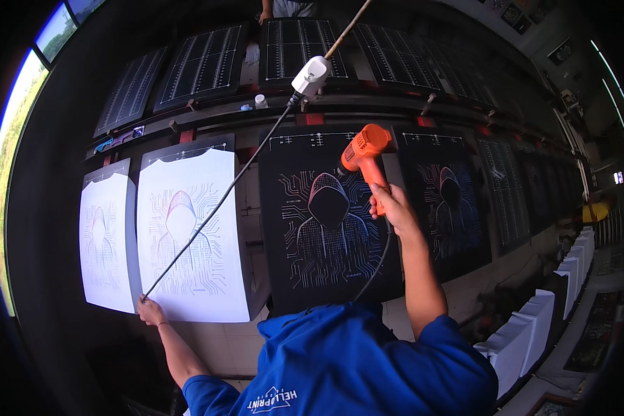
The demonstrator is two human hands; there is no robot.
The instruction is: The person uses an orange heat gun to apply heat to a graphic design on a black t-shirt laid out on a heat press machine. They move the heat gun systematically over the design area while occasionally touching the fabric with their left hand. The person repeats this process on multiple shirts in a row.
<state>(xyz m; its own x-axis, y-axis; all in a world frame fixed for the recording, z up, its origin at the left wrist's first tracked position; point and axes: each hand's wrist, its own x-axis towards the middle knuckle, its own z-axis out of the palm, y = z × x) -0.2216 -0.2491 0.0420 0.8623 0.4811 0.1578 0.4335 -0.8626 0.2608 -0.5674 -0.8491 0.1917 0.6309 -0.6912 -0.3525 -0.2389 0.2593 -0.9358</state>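
My right hand (394, 210) is wrapped round the handle of an orange heat gun (368, 147). Its nozzle points left over the upper part of a black printed T-shirt (284, 239) that lies flat on a board. The shirt bears a hooded figure with circuit-like lines. Down at the left, my left hand (152, 311) is closed on a dark power cord (218, 205), by the lower edge of a white printed T-shirt (218, 291). That cord slants up to a white socket connector (310, 76), which hangs from a pale cable.
Another white shirt (107, 277) lies at far left, and a dark printed shirt (451, 208) to the right. Beyond a rail stands a row of black boards (204, 62). A small white bottle (261, 101) sits on the rail. Another person (295, 7) stands at the far side.
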